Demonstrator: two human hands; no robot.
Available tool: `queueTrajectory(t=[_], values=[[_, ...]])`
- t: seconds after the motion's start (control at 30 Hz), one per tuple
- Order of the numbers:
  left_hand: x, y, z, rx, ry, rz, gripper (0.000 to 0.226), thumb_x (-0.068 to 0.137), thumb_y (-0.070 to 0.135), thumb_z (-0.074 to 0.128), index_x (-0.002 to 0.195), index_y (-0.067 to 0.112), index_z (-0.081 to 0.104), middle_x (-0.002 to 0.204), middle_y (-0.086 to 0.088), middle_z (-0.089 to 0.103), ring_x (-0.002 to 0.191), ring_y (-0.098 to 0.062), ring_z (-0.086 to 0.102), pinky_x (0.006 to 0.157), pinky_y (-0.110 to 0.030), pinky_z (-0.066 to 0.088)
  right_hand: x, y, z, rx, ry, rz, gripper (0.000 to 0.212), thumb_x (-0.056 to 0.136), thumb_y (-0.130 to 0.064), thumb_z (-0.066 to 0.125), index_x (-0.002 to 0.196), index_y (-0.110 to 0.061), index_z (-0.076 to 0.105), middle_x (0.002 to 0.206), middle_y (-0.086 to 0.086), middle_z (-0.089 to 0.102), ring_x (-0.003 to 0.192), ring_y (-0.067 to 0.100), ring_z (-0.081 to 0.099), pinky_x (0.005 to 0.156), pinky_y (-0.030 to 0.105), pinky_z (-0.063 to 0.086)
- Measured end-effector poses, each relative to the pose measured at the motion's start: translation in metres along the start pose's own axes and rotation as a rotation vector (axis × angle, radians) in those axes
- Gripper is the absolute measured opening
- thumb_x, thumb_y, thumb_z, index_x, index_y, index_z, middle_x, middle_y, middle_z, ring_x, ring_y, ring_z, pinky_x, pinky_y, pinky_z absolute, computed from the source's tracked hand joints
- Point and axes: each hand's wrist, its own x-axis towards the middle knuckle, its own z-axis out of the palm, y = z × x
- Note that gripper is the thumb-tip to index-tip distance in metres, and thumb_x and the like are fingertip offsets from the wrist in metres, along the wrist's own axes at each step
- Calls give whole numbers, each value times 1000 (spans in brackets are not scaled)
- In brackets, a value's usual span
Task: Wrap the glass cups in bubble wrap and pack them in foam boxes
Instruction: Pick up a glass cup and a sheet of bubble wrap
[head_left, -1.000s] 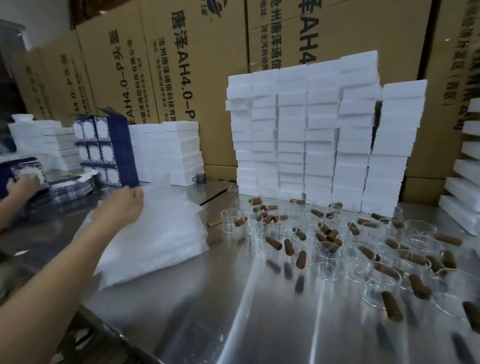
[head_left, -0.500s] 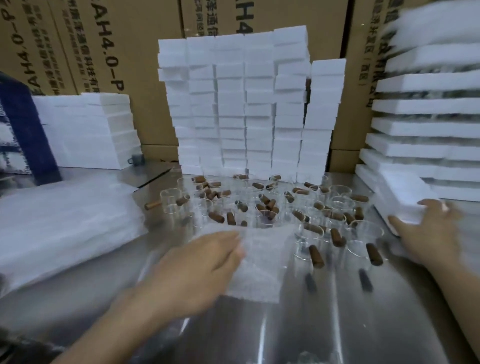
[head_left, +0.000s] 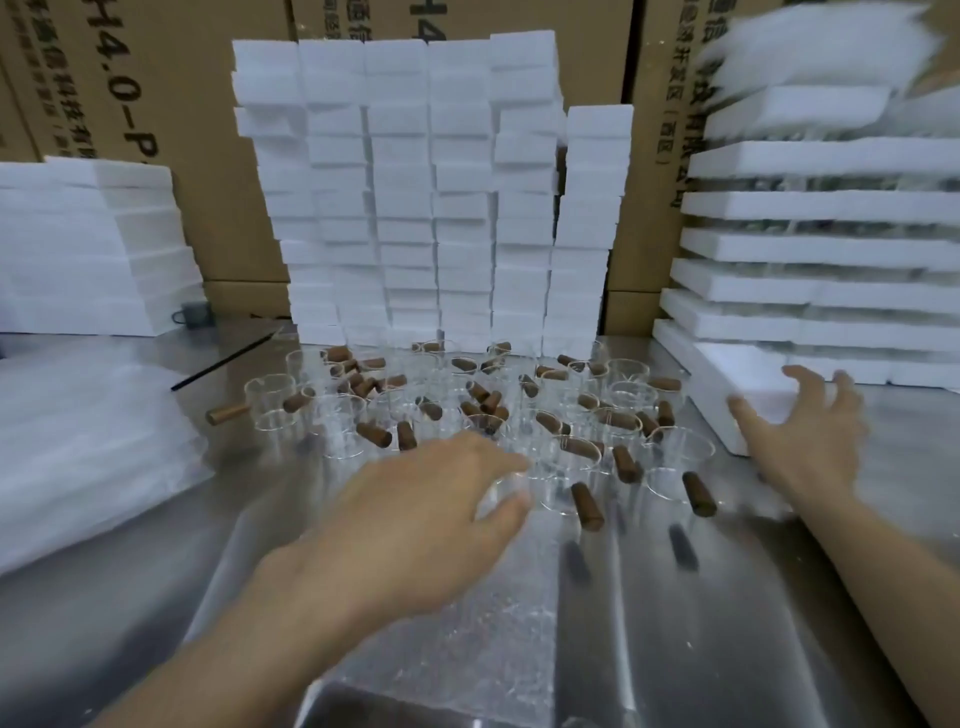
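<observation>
- The glass cups (head_left: 628, 397) stand bare in a loose crowd on the bench (head_left: 727, 597), just ahead of the left grip (head_left: 415, 519) and off to the left of the right grip (head_left: 805, 431). Their brown handles poke out every which way. I see no wrap on any of them.
- One sheet of bubble wrap (head_left: 457, 654) lies flat on the bench below the left forearm, on the person's side of the left grip. Nothing sits on it.
- The left grip is wide, thumb and fingers spread, its tips at the nearest cup of the crowd. With clear glass and blur I cannot tell whether it touches that cup.
- The right grip is wide too, fingers fanned and holding nothing, at the near corner of a foam box (head_left: 737, 379) that lies just ahead of it. Whether the fingers touch the foam I cannot tell.
- By my reckoning this is the opening of a round: the sheet is laid out, and a cup and a box are being reached for. No cup in sight is wrapped or packed.
- What is left looks like nearly everything: set a cup on the sheet, roll it up, put it in the box, then repeat for the whole crowd.
- Supplies are plentiful: a wall of stacked foam boxes (head_left: 415, 182) beyond the cups, and a pile of wrap sheets (head_left: 78, 457) well out to the left of the left grip.
</observation>
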Motion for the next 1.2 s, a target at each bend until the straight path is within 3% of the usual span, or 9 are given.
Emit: queueTrajectory(t=[0.1, 0.2, 0.33, 0.47, 0.67, 0.87, 1.03, 1.1, 1.2], values=[[48, 6, -6, -139, 84, 86, 38, 108, 57, 43, 145, 52, 53, 146, 24, 56, 127, -4, 58, 103, -38, 48, -2, -25, -12, 179, 140, -118, 49, 95, -51, 61, 136, -25, 55, 152, 10, 43, 139, 34, 38, 111, 53, 41], [78, 10, 18, -190, 123, 150, 37, 100, 51, 56, 137, 47, 59, 138, 23, 56, 131, -4, 46, 109, -39, 44, -10, -57, -22, 274, 156, -325, 19, 100, -38, 59, 115, -27, 65, 119, -3, 64, 116, 17, 53, 101, 41, 46], [83, 4, 54, -61, 193, 246, 38, 85, 59, 52, 117, 45, 67, 136, 26, 47, 136, 1, 30, 120, -39, 27, -38, -88, -19, 167, 110, -661, 4, 99, -26, 64, 101, -24, 67, 99, -12, 60, 99, 9, 49, 88, 26, 38], [81, -4, 66, -15, 223, 260, 37, 89, 61, 51, 117, 45, 68, 147, 27, 41, 146, 2, 21, 119, -36, 21, -60, -98, -9, 38, -15, -895, 14, 97, -29, 60, 89, -21, 67, 87, -15, 54, 84, 10, 48, 77, 31, 42], [85, -1, 68, -79, 268, 241, 14, 96, 55, 66, 105, 45, 70, 147, 30, 34, 148, 6, 13, 118, -32, 23, -73, -107, -4, 73, -132, -880, 22, 98, -40, 53, 79, -31, 56, 73, -20, 48, 74, 6, 46, 67, 32, 42], [81, 4, 66, -261, 277, 198, 8, 101, 56, 61, 106, 50, 63, 152, 44, 22, 148, 19, 5, 117, -28, 25, -85, -116, -17, 201, -195, -783, 42, 101, -46, 53, 64, -29, 40, 61, -11, 42, 63, 10, 46, 61, 30, 39], [86, 5, 54, -439, 363, 114, 15, 101, 65, 48, 111, 59, 56, 162, 50, 9, 147, 21, 18, 123, -44, 40, -86, -122, -25, 203, -279, -779, 56, 101, -67, 45, 63, -25, 48, 58, -8, 49, 61, 13, 53, 54, 23, 36], [85, 2, 52, -462, 428, 109, 17, 103, 65, 47, 113, 58, 58, 162, 49, 17, 143, 25, 22, 115, -46, 50, -91, -125, -28, 136, -264, -792, 53, 94, -68, 50, 64, -25, 51, 58, -8, 53, 63, 11, 56, 52, 23, 38], [85, -5, 50, -438, 592, 135, 14, 106, 60, 48, 113, 55, 59, 158, 42, 33, 141, 14, 40, 107, -47, 52, -100, -129, -28, 94, -249, -809, 48, 90, -68, 52, 67, -26, 50, 61, -8, 55, 64, 10, 57, 51, 27, 43]])
